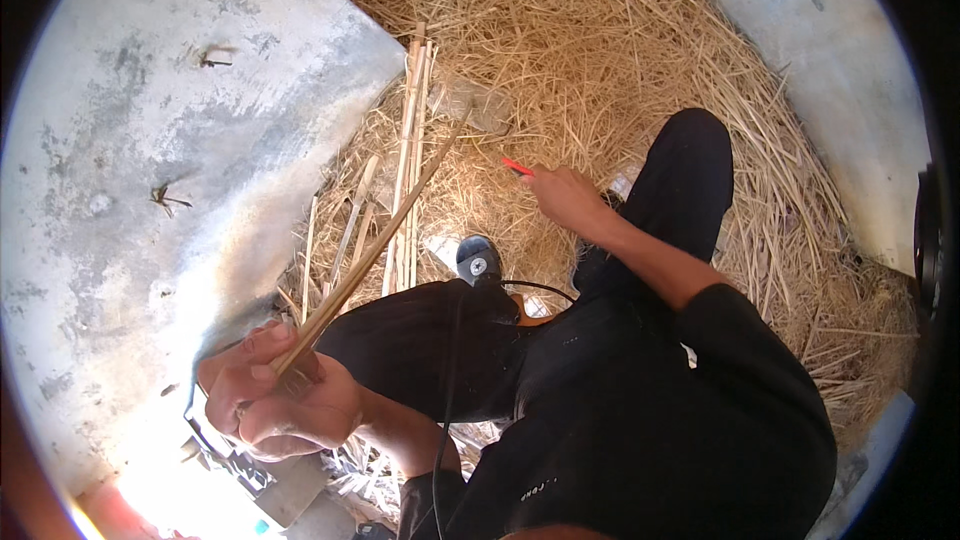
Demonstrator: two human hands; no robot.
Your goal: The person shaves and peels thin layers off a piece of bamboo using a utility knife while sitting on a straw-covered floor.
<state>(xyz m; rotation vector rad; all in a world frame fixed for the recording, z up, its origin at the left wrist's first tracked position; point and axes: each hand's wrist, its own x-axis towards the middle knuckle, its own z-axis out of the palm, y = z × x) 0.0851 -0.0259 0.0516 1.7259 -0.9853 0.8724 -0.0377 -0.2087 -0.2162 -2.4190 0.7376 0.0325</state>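
My left hand (285, 390) is closed around the near end of a long, thin bamboo strip (375, 250), which slants up and away to the right. The strip's far end reaches over the shavings near the middle of the view. To the right, past my knee, my right hand (568, 198) is closed on a small tool with a bright red end (516, 167). Most of that tool is hidden in my fingers, and its kind cannot be made out. The two hands are well apart, and the red tool does not touch the strip.
Pale shavings (590, 50) cover the ground. Several long strips (412, 155) lie ahead, beside a worn whitish wall (110, 50) with two small hooks. Another pale wall (820, 70) bounds the right side. A grey box-like thing (285, 490) sits at lower left. A black cable (450, 380) crosses my leg.
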